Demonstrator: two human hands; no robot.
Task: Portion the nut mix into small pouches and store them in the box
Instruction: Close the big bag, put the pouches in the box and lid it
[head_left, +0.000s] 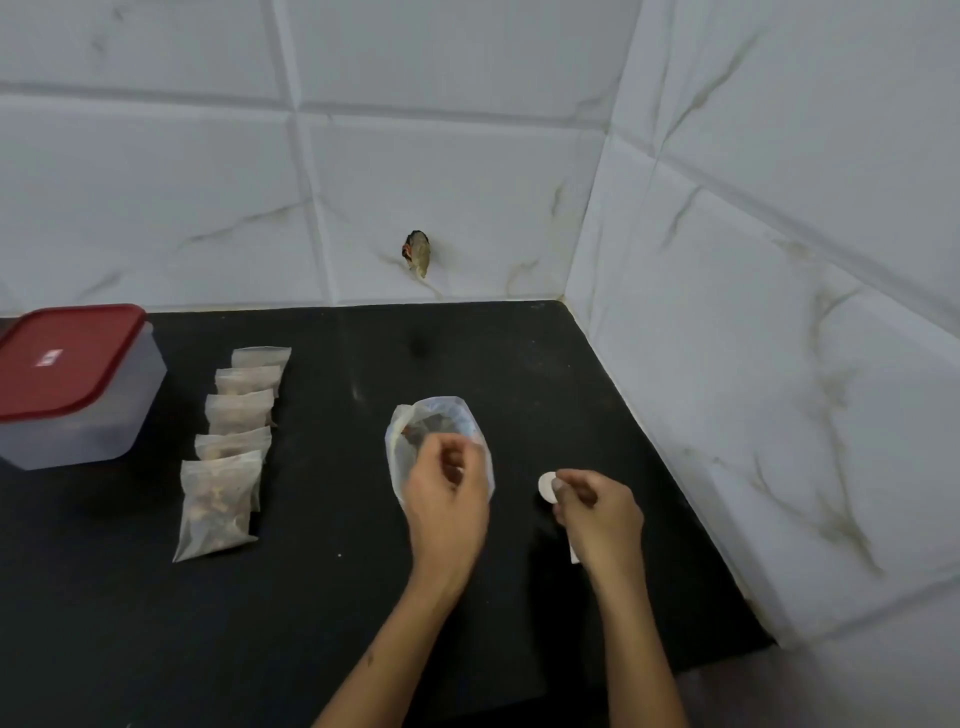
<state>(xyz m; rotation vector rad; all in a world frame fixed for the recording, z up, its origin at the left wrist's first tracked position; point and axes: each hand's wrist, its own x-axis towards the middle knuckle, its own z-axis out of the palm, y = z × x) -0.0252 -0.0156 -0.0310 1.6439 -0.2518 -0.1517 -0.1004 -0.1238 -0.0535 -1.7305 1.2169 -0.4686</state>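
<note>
A clear plastic bag of nut mix (441, 415) stands with its mouth open in the middle of the black counter (337, 597). My left hand (447, 499) is over the bag's near side, its thumb and fingers curled and pinching the rim. Just to the right, my right hand (597, 514) grips a white spoon (546, 487); the spoon's bowl points left, low over the counter, and its handle end shows below my palm. Several filled small pouches (228, 452) lie in an overlapping row at the left. The clear box with a red lid (67, 364) stands closed at the far left.
White marbled tile walls (779, 364) close the counter at the back and on the right, forming a corner. A small dark hole or fitting (417, 253) sits in the back wall. Bare black counter lies between the pouches and the bag.
</note>
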